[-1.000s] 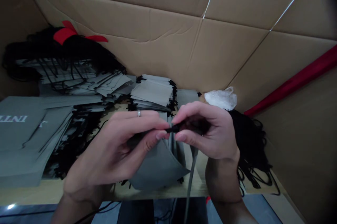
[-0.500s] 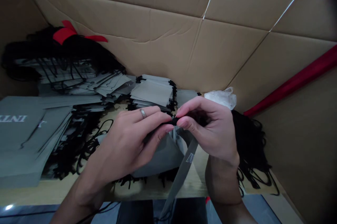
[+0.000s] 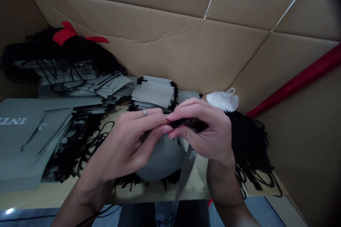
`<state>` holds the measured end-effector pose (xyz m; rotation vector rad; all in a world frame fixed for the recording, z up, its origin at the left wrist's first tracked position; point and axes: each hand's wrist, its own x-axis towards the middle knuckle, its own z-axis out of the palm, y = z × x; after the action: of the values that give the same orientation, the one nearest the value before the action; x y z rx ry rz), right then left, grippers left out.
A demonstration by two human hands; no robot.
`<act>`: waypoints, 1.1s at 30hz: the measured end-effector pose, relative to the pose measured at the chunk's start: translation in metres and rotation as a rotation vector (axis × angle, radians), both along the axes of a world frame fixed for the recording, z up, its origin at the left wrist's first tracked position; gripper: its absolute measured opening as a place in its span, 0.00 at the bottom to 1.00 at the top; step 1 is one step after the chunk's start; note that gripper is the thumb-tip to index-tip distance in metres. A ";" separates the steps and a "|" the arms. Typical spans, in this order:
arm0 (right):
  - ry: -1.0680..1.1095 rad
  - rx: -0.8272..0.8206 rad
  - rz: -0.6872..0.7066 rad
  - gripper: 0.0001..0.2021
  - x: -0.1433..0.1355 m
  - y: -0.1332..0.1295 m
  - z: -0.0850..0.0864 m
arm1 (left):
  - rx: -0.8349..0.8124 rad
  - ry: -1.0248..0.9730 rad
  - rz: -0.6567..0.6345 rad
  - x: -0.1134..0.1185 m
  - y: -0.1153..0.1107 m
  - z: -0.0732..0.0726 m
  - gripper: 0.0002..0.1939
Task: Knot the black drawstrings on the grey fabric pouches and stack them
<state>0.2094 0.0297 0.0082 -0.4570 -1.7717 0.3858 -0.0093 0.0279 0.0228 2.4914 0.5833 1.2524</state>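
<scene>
While the left hand [image 3: 133,141] and right hand [image 3: 211,131] are meeting above the tabletop [image 3: 198,188], the thumb and forefinger of each are pinching a black cord [image 3: 176,123] between them, though the fingers are hiding its exact run. A blurred grey piece [image 3: 186,168] is hanging below the right hand, and a grey sheet [image 3: 161,159] is showing beneath the left. Careful work is probably depending on firm pinches close together, even tension, and the hanging piece swinging clear of the black cord ends [image 3: 128,181] below, so nothing is snagging.
</scene>
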 end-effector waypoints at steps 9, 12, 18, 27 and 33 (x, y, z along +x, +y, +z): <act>0.083 -0.056 0.099 0.12 -0.002 0.005 -0.012 | -0.058 -0.019 -0.034 0.003 -0.001 0.000 0.14; 0.140 -0.140 0.187 0.10 -0.006 0.002 -0.015 | -0.103 -0.088 -0.098 0.004 -0.001 -0.002 0.14; 0.329 -0.290 0.390 0.08 -0.022 -0.005 -0.012 | -0.176 -0.176 -0.253 0.002 -0.003 -0.006 0.15; 0.098 -0.377 -0.023 0.19 0.010 -0.010 0.004 | 0.047 -0.053 0.178 0.002 0.011 -0.010 0.06; -0.101 -0.356 -0.214 0.01 0.023 -0.023 0.011 | 0.187 0.048 0.277 0.001 0.019 -0.018 0.08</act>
<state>0.2328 0.0063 0.0195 -0.9240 -1.7329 0.5361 -0.0079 0.0469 0.0047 2.6695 0.8862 1.4060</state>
